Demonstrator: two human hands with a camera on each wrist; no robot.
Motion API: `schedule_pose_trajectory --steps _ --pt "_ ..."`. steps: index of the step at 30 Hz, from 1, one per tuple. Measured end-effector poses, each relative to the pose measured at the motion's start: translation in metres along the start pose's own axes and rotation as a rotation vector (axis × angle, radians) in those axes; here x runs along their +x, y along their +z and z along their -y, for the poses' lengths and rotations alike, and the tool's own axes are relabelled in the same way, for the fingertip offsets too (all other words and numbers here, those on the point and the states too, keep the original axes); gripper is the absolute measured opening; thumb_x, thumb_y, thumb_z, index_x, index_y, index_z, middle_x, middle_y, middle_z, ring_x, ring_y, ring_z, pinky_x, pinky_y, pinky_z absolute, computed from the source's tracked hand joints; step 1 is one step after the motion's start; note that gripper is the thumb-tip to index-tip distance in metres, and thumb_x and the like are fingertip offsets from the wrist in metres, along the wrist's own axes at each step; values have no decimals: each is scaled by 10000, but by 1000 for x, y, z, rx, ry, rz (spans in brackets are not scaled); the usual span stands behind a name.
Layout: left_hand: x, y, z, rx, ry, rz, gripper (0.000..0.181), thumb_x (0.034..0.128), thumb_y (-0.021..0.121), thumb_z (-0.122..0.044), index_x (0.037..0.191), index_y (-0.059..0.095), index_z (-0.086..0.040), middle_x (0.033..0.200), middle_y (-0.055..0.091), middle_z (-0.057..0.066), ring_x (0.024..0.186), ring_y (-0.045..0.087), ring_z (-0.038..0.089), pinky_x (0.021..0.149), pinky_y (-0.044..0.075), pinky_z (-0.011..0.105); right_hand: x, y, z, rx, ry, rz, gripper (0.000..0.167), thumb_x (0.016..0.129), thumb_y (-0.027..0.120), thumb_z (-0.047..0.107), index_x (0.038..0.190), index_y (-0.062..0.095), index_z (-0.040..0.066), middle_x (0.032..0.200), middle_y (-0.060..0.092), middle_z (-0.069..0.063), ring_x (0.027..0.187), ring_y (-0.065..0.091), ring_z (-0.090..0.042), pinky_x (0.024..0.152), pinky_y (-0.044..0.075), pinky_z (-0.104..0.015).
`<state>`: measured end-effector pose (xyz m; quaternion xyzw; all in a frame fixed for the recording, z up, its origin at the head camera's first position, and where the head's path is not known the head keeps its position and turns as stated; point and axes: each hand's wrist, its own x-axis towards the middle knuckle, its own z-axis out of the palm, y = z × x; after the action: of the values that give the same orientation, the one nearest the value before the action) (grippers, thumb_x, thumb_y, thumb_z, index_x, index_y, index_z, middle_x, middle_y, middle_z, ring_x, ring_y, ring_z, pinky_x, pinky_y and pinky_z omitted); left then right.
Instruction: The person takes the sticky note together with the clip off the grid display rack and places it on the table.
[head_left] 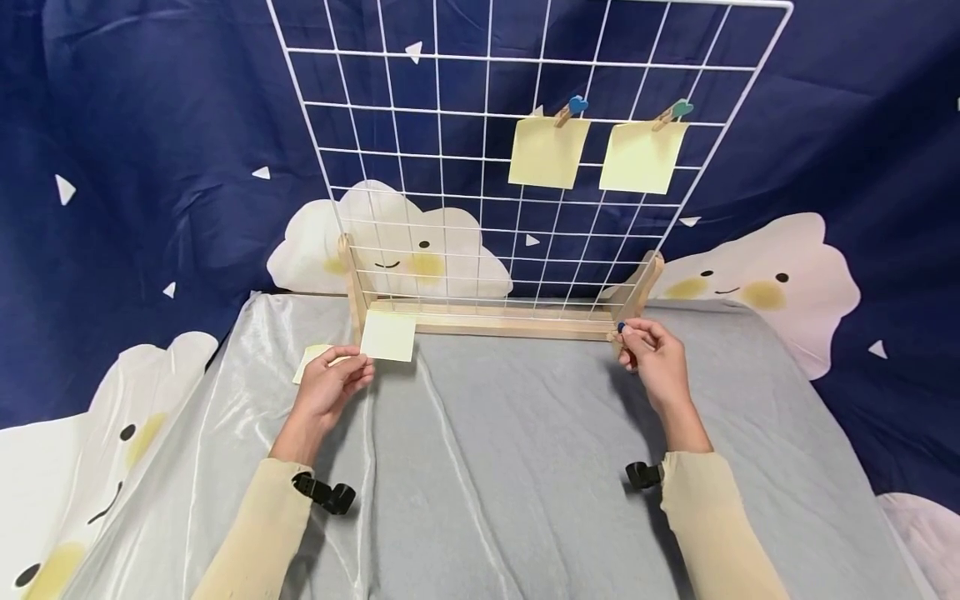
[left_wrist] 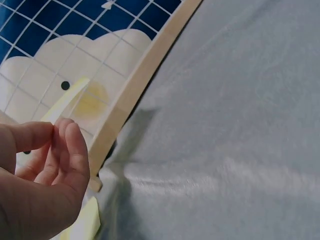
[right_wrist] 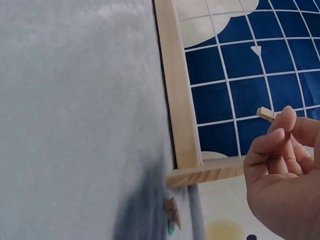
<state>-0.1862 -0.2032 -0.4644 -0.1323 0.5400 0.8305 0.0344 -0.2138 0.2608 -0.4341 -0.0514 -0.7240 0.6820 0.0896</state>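
My left hand (head_left: 333, 387) pinches a pale yellow sticky note (head_left: 387, 336) by its lower left corner, in front of the left foot of a wire grid stand. In the left wrist view this note (left_wrist: 66, 101) appears nearly edge-on. Between thumb and fingertips, my right hand (head_left: 658, 362) pinches a small wooden clothespin (right_wrist: 265, 113) near the stand's right foot; a blue bit (head_left: 622, 327) shows at its tip in the head view. Higher on the white wire grid (head_left: 487, 112), two yellow notes (head_left: 547, 158) (head_left: 642, 162) hang from clothespins with blue and green hearts.
More yellow paper (head_left: 309, 360) lies on the grey cloth (head_left: 510, 450) behind my left hand. Clothespins (right_wrist: 172, 212) lie beside the stand's right foot. The wooden base bar (head_left: 517, 323) runs across the back, before a dark blue cloud-print curtain (head_left: 150, 108).
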Motion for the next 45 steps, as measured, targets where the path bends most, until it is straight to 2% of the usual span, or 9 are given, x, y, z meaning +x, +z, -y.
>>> schedule_pose_trajectory --steps 6,11,19,28,37,45 --pt "1 -6 5 68 -31 -18 97 983 586 77 1037 530 18 783 733 60 701 709 108 686 611 216 -2 -8 -11 -22 21 22 283 1028 616 125 1211 541 -77 867 694 -2 580 588 -67 511 501 -179" --pt "2 -11 7 74 -47 -39 121 981 588 78 1067 515 33 785 737 57 688 708 100 668 610 213 -3 -15 -22 -39 46 35 264 1035 602 119 1207 543 -72 885 705 -19 587 589 -59 512 503 -178" --pt "1 -16 9 86 -55 -42 115 974 598 84 1051 526 38 771 733 56 697 711 104 674 611 214 -6 -24 -31 -55 75 65 328 1045 572 101 1262 492 -132 861 710 49 604 596 -50 521 505 -171" --pt "0 -21 14 115 -65 -48 109 973 585 98 1041 519 45 766 731 63 718 718 107 696 617 222 -10 -37 -50 -79 138 73 278 1056 552 117 1253 503 -73 894 709 35 632 607 -46 523 510 -174" --pt "0 -23 17 147 -95 -62 133 979 567 98 1078 485 66 758 722 41 707 708 91 685 614 216 -9 -43 -59 -147 193 99 308 1062 552 152 1285 505 -55 909 712 68 662 607 -57 515 512 -195" --pt "-3 -20 16 188 -109 -113 165 974 600 69 1111 509 82 780 721 48 704 709 93 694 618 228 -8 -42 -61 -168 235 86 342 1057 561 147 1306 497 -80 877 714 76 650 601 -47 487 500 -200"
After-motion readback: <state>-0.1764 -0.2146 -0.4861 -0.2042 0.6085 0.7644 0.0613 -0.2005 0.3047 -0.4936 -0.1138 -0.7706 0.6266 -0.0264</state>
